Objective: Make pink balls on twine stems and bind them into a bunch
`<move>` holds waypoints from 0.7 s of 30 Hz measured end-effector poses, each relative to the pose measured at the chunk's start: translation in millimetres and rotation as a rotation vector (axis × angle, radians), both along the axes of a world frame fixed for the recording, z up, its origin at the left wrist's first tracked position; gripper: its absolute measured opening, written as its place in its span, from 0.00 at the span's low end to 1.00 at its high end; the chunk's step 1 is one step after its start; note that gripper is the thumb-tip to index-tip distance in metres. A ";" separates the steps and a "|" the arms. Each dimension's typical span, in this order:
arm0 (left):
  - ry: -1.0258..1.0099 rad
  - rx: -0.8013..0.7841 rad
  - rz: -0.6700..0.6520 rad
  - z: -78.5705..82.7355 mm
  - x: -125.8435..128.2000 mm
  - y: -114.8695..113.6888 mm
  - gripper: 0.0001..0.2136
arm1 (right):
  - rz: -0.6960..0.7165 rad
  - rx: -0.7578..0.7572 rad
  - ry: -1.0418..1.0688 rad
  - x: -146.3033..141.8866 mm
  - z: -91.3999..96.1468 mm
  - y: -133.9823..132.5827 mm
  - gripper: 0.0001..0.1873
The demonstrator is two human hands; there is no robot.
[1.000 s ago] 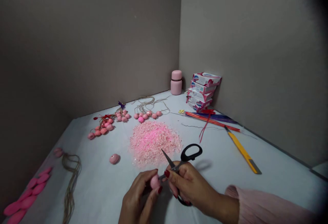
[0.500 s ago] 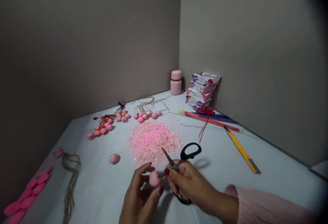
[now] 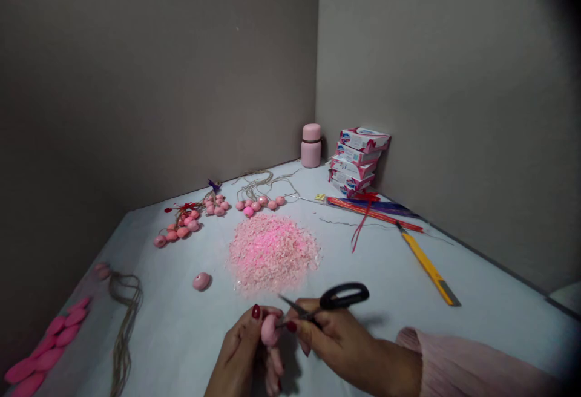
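Observation:
My left hand (image 3: 242, 351) pinches a small pink bead-like ball (image 3: 269, 329) between thumb and fingers, low in the middle of the view. My right hand (image 3: 338, 339) grips black-handled scissors (image 3: 329, 300), lying almost flat, with the blade tips right against the ball. Just beyond both hands lies a heap of pink shavings (image 3: 271, 252) on the pale table (image 3: 390, 276).
A single pink ball (image 3: 201, 281) lies left of the heap. Strung pink balls (image 3: 218, 208) and twine (image 3: 124, 312) sit further back and left, pink oval pieces (image 3: 43, 348) at the left edge. A yellow utility knife (image 3: 426, 264), coloured sticks (image 3: 376, 210), stacked boxes (image 3: 358, 161) and a pink bottle (image 3: 311, 146) stand on the right.
The scissors have tipped from pointing up to lying nearly flat, and my right hand has dropped slightly. My left hand has turned the pink ball and closed its thumb over it.

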State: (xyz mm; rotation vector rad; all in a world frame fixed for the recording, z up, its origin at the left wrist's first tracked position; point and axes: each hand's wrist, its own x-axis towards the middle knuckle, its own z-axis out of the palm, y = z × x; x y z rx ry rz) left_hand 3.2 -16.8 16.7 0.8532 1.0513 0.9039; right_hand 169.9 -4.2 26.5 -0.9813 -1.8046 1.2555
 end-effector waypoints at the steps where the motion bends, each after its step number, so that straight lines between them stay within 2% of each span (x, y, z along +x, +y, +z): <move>1: 0.001 0.050 0.044 -0.7 0.9 -1.3 0.20 | -0.023 -0.097 0.070 -1.4 -2.3 1.3 0.21; 4: 0.102 0.326 0.168 -3.1 2.3 -4.7 0.17 | -0.047 -0.389 0.264 -5.2 -8.3 5.4 0.27; 6: 0.230 0.501 0.174 -5.2 1.1 -6.2 0.13 | -0.036 -0.534 0.347 -6.8 -9.4 7.3 0.29; 8: 0.349 0.613 0.162 -7.3 -1.3 -7.6 0.10 | -0.015 -0.668 0.424 -7.7 -8.5 8.0 0.28; 11: 0.496 0.678 0.187 -8.2 -4.4 -11.0 0.10 | 0.037 -0.898 0.518 -8.0 -7.1 8.5 0.20; 14: 0.568 0.609 0.197 -4.7 -3.8 -14.9 0.11 | 0.109 -1.045 0.546 -7.9 -7.5 9.1 0.19; 17: 0.512 0.462 0.171 1.1 -0.8 -15.4 0.12 | 0.111 -1.032 0.549 -8.4 -8.4 8.8 0.19; 21: 0.274 0.229 0.120 5.8 1.6 -8.2 0.16 | 0.069 -0.753 0.476 -9.6 -8.3 6.4 0.22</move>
